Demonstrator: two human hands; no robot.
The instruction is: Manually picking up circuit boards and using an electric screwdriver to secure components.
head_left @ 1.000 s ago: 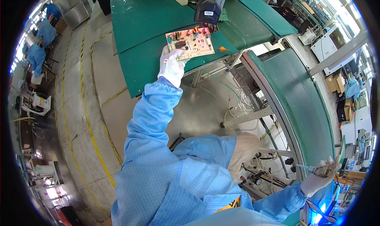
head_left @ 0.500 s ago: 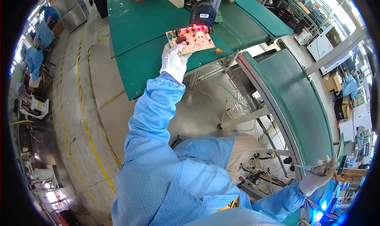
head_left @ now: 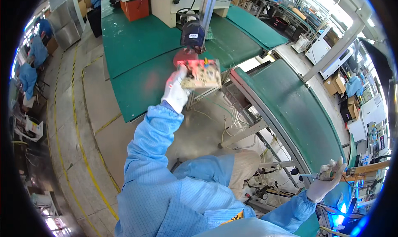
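My left hand (head_left: 175, 92), in a white glove, grips a circuit board (head_left: 204, 80) by its left edge. Components stand up on the board, a yellow one among them, and the board looks a little blurred. Behind it, a dark scanner (head_left: 193, 33) hangs on a metal post and casts a red glow over the green table (head_left: 141, 77). At the lower right my right hand (head_left: 325, 181), gloved too with greyed fingertips, is closed round a thin pale stick-like tool (head_left: 309, 175) that points left. Its kind is too small to make out.
A curved green conveyor (head_left: 290, 104) runs along my right side. An orange-red box (head_left: 134, 8) stands at the table's back. Cables and hoses (head_left: 238, 116) hang below the conveyor frame. Several people in blue coats are at the far left, over a floor with yellow lines (head_left: 78, 125).
My left hand has drawn the circuit board down from under the scanner toward me and tilted it. The view has shifted. My right hand still holds the thin tool.
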